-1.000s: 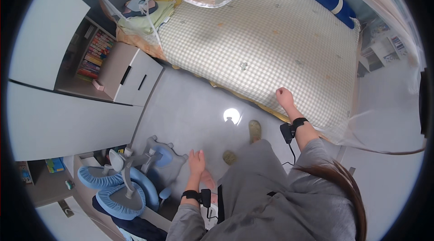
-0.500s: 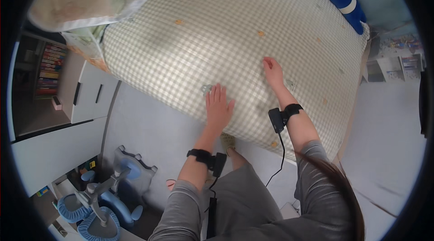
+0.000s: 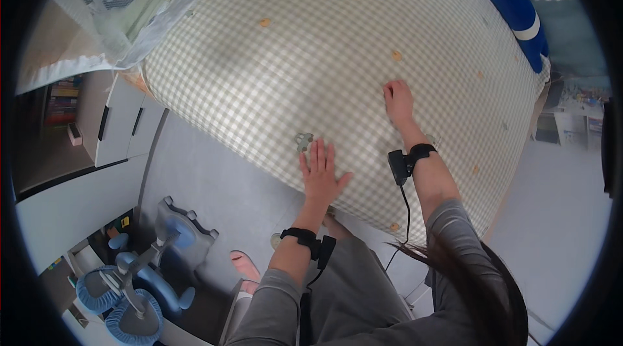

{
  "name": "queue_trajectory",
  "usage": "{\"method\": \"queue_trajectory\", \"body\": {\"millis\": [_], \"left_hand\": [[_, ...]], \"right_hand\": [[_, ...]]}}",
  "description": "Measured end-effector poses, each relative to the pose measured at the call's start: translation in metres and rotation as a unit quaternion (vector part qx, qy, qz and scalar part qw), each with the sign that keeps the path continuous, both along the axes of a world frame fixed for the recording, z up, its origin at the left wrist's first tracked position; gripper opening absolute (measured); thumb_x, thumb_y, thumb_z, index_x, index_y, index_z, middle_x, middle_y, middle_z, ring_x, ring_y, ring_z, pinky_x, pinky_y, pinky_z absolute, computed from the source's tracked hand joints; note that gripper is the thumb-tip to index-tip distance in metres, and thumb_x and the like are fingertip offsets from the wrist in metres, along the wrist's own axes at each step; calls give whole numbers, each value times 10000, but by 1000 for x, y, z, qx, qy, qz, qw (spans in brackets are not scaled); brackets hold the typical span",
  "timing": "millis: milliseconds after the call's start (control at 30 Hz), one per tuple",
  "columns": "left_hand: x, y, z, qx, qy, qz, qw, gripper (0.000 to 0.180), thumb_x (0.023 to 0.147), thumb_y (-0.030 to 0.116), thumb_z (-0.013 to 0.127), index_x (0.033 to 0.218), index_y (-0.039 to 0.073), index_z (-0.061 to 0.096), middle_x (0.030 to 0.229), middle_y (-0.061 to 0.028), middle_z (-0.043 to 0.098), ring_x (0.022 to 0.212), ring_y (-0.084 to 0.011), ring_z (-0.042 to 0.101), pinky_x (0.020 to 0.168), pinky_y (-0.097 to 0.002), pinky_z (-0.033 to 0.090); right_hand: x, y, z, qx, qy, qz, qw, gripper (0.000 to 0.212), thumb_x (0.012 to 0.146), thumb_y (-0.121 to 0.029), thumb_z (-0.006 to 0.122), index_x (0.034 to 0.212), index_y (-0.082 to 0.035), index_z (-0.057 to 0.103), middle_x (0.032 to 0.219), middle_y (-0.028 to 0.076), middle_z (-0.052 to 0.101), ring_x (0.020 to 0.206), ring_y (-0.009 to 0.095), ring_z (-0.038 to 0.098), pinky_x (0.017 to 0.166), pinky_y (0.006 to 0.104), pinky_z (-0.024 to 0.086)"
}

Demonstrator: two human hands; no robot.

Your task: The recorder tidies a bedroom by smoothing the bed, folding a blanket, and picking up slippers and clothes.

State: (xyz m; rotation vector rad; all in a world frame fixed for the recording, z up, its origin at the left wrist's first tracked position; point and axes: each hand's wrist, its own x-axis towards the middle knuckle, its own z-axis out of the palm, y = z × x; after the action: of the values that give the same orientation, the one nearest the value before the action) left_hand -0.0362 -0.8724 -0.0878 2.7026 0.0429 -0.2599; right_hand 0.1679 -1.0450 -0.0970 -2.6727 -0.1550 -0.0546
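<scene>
A checked green-and-cream sheet (image 3: pixel 246 86) with small printed motifs covers the bed before me. Near its front edge my left hand (image 3: pixel 322 174) lies palm down on the sheet, fingers stretched and thumb out to the side, beside a green printed motif (image 3: pixel 304 142). Farther in and to the right, my right hand (image 3: pixel 399 100) is closed at the sheet, its fingers curled under. Whatever those fingers may hold is hidden. A black strap with a small box (image 3: pixel 401 165) sits on my right forearm, and a similar strapped box (image 3: pixel 322 250) is on the left one.
A blue cushioned bar (image 3: pixel 513 12) runs along the far right edge of the bed. White netting (image 3: pixel 71 60) hangs at the far left, near white cabinets (image 3: pixel 120 125). A blue-and-grey chair (image 3: pixel 152 268) and pink slippers (image 3: pixel 244 264) are on the lower left.
My left thumb has spread farther from the fingers. The right hand's fingers have curled more. The whole view has shifted, with more netting and the pink slippers now showing.
</scene>
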Motion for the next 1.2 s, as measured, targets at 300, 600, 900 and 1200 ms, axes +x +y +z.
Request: {"method": "queue_trajectory", "body": {"millis": [300, 600, 900, 1200], "left_hand": [[-34, 7, 5, -12, -6, 55, 998, 785, 716, 546, 437, 1280, 47, 212, 1352, -143, 115, 1253, -264, 91, 971, -515, 60], [-150, 20, 8, -9, 104, 102, 989, 649, 659, 465, 553, 1143, 56, 412, 1208, -161, 363, 1138, -273, 330, 893, -441, 289], [-448, 41, -1, -190, 335, 465, 797, 439, 778, 386, 417, 1045, 44, 485, 1013, -166, 531, 951, -315, 498, 794, -404, 404], [-696, -45, 24, -224, 319, 747, 538, 514, 770, 417, 416, 1029, -19, 499, 1030, -233, 506, 969, -350, 482, 839, -392, 378]], "right_hand": [[-130, 51, -3, 39, -56, 152, 986, 51, 754, -62, 489, 778, -24, 466, 1226, 236, 317, 1119, 370, 313, 933, 473, 220], [-240, 78, 18, -26, -10, 328, 944, 26, 740, -44, 494, 752, -50, 473, 1232, 235, 312, 1113, 371, 317, 934, 466, 211], [-441, 131, 4, -39, 379, 541, 750, 92, 749, -121, 479, 802, -50, 502, 733, 144, 549, 711, 316, 533, 602, 370, 417], [-688, 160, 19, -26, 424, 777, 465, 334, 647, -95, 547, 979, -83, 513, 1061, 179, 458, 824, 281, 515, 747, 337, 419]]}}
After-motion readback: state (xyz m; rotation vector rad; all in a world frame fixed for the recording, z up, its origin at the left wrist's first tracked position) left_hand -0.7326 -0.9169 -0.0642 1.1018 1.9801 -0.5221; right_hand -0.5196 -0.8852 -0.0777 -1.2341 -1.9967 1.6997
